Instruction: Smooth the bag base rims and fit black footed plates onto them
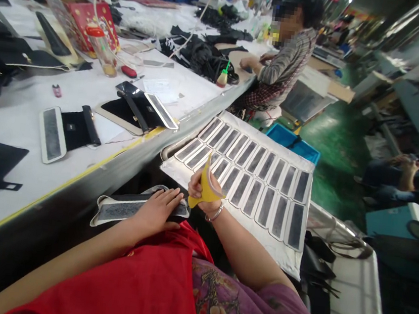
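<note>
My left hand (157,211) lies flat, fingers stretched out, on a long dark panel with a pale border (121,211) above my lap. The panel's far end is partly covered by that hand. In my right hand (195,183), with fingers closed round it, is a bent yellow piece of thin, flexible sheet (209,190); its exact kind I cannot make out. Just beyond, a pale board (179,173) carries two rows of similar bordered dark panels (253,195). Right hand and yellow piece are over the board's near left part.
Left of me, a white worktable (14,125) bears black bag parts (75,128), a red box (92,23) and a clear bottle with a red cap (103,55). A co-worker (287,69) sits farther along it. A blue bin (295,146) stands behind the board.
</note>
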A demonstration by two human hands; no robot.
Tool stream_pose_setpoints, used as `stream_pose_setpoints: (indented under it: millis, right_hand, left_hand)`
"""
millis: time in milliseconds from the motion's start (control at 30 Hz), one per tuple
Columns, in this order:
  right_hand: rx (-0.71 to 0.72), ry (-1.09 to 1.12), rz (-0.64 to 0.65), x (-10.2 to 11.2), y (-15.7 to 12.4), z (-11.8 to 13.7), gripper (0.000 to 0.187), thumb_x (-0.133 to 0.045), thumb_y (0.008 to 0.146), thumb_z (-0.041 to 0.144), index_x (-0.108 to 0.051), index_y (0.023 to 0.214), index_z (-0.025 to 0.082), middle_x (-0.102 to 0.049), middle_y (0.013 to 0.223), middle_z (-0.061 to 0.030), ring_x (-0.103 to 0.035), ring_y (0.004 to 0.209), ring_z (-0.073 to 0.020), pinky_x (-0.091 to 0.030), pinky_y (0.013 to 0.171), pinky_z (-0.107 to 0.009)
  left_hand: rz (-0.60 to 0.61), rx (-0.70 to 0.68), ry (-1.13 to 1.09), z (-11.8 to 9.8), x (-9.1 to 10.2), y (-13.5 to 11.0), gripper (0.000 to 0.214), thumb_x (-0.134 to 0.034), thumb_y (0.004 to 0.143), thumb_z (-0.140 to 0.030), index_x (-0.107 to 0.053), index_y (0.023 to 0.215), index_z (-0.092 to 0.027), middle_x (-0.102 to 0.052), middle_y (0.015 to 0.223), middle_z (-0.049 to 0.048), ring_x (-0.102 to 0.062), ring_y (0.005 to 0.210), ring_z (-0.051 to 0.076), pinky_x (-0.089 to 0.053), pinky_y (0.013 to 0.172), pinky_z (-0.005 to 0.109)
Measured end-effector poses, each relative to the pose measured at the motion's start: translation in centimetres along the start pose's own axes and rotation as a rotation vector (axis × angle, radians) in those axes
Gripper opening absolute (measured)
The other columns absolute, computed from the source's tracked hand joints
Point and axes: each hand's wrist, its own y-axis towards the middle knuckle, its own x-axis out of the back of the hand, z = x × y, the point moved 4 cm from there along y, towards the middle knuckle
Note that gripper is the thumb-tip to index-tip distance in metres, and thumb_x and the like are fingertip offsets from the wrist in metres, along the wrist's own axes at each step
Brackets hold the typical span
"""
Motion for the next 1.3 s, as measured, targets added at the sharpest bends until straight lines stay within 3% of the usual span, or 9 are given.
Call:
stream_pose_setpoints:
  millis: [200, 367, 467, 600, 733, 833, 967, 1100, 1300]
  right_hand:
    - [-0.085, -0.01, -0.014, -0.7, 1.2, -2.3, 0.057, -0.031, 0.08, 0.071, -0.046, 0.06, 0.019, -0.026, 0.045, 0.0074, -0.025, 0.035, -0.0053, -0.023, 0.037, -0.02]
    - [-0.123, -0.051, -0.004, -1.8, 2.1, -2.0, 0.055, -0.036, 0.081, 0.068, -0.048, 0.063, 0.018, -0.03, 0.047, 0.0075, -0.026, 0.036, -0.0042, -0.023, 0.037, -0.018]
    - [-0.154, -0.134, -0.077, -0.2, 2.0, -0.4, 0.058, -0.03, 0.081, 0.071, -0.047, 0.064, 0.018, -0.029, 0.047, 0.0075, -0.027, 0.037, -0.005, -0.025, 0.037, -0.018]
    - [-0.317, -0.547, -0.153, 4.7, -0.4, 1.6, 0.054, -0.028, 0.085, 0.067, -0.049, 0.071, 0.019, -0.039, 0.047, 0.0051, -0.038, 0.038, -0.0077, -0.033, 0.039, -0.02]
    - [-0.556, -0.905, 0.136, 7.2, -4.7, 1.2, 0.037, -0.042, 0.086, 0.054, -0.052, 0.081, 0.018, -0.059, 0.062, 0.0, -0.055, 0.051, -0.0124, -0.042, 0.047, -0.022]
    - [-0.456, -1.142, 0.405, 6.5, -6.5, 0.2, 0.03, -0.055, 0.08, 0.046, -0.056, 0.084, 0.017, -0.064, 0.078, -0.0015, -0.058, 0.068, -0.0142, -0.043, 0.059, -0.023]
    - [-0.32, -1.281, 0.578, 4.6, -5.9, -1.3, 0.032, -0.055, 0.081, 0.046, -0.058, 0.086, 0.015, -0.062, 0.077, -0.0015, -0.055, 0.068, -0.0132, -0.039, 0.061, -0.022]
    - [-0.339, -1.26, 0.618, 3.9, -4.2, -2.4, 0.032, -0.055, 0.08, 0.046, -0.058, 0.081, 0.014, -0.059, 0.069, 0.0006, -0.052, 0.063, -0.011, -0.036, 0.057, -0.021]
    - [-0.473, -1.129, 0.495, 4.5, -3.5, -3.4, 0.034, -0.058, 0.077, 0.048, -0.059, 0.075, 0.014, -0.056, 0.061, 0.0033, -0.049, 0.056, -0.0085, -0.035, 0.053, -0.02]
  left_hand:
    - [-0.041, 0.032, -0.062, 0.4, 0.5, -0.1, 0.083, -0.067, 0.067, -0.05, -0.036, 0.135, -0.014, -0.039, 0.141, 0.0173, -0.037, 0.127, 0.032, -0.027, 0.104, 0.046]
    - [-0.054, 0.103, -0.108, -0.4, 0.9, 1.1, 0.082, -0.071, 0.06, -0.049, -0.04, 0.126, -0.012, -0.054, 0.121, 0.0177, -0.048, 0.114, 0.032, -0.036, 0.095, 0.043]
    - [-0.086, 0.131, -0.062, -1.1, 0.6, 1.3, 0.09, -0.069, 0.064, -0.044, -0.027, 0.136, -0.011, -0.054, 0.119, 0.0179, -0.049, 0.112, 0.032, -0.036, 0.093, 0.042]
    - [-0.162, 0.101, 0.014, -1.5, 0.1, 0.7, 0.095, -0.067, 0.067, -0.034, -0.013, 0.142, -0.009, -0.049, 0.124, 0.0201, -0.045, 0.114, 0.033, -0.032, 0.096, 0.044]
    - [-0.211, 0.061, 0.063, -1.4, -0.1, 0.2, 0.093, -0.065, 0.069, -0.028, -0.011, 0.142, -0.01, -0.045, 0.128, 0.0212, -0.042, 0.117, 0.035, -0.031, 0.098, 0.048]
    - [-0.224, 0.05, 0.088, -1.2, -0.3, 0.1, 0.089, -0.061, 0.072, -0.026, -0.01, 0.142, -0.01, -0.045, 0.127, 0.0212, -0.042, 0.117, 0.035, -0.032, 0.097, 0.049]
    - [-0.229, 0.046, 0.109, -1.3, -0.5, 0.2, 0.082, -0.055, 0.076, -0.022, -0.01, 0.143, -0.01, -0.046, 0.125, 0.0203, -0.042, 0.116, 0.034, -0.032, 0.097, 0.048]
    - [-0.226, 0.05, 0.136, -1.5, -0.5, 0.1, 0.075, -0.049, 0.079, -0.02, -0.012, 0.143, -0.007, -0.045, 0.125, 0.0212, -0.041, 0.116, 0.033, -0.031, 0.098, 0.047]
    - [-0.216, 0.052, 0.15, -1.2, -0.4, 0.2, 0.069, -0.044, 0.083, -0.02, -0.012, 0.143, -0.008, -0.046, 0.124, 0.0204, -0.042, 0.114, 0.033, -0.032, 0.098, 0.048]
